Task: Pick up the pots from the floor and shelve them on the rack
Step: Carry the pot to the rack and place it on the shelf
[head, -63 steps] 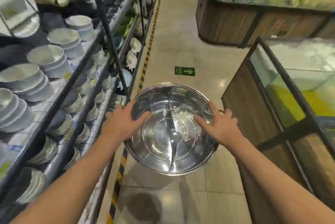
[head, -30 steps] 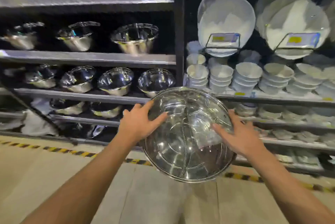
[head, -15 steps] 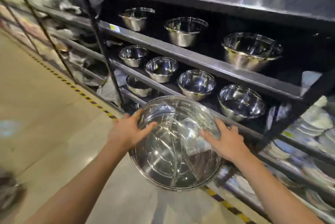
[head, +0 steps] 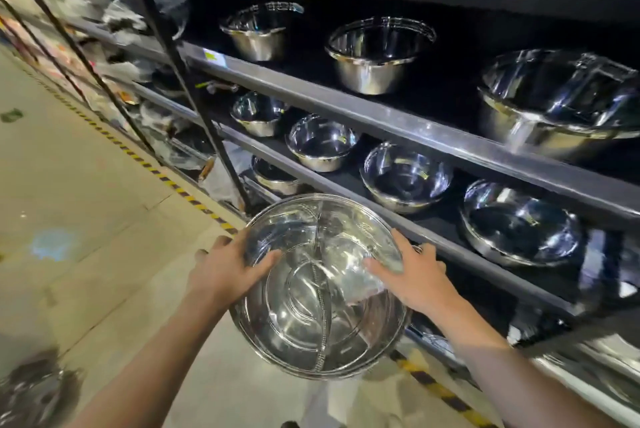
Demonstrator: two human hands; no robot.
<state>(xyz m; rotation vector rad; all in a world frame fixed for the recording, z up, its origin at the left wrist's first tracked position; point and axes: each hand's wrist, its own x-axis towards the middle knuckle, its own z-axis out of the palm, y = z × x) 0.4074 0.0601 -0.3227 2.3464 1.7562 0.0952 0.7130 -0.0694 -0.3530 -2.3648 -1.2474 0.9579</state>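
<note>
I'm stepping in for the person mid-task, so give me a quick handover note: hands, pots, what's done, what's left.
Left hand and right hand each grip the rim of the divided steel pot, held in the air in front of the rack.
Steel bowls already sit on the upper shelf and the middle shelf.
Done: this pot is off the floor.
Left: set it on a shelf. A blurred shiny object at bottom left may be another pot.

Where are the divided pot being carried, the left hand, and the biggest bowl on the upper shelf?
divided pot (head: 322, 316): head view, on the inner base beside the central divider.
left hand (head: 225, 275): head view, on the back of the hand.
biggest bowl (head: 554, 95): head view, on its shiny inner wall.
</note>
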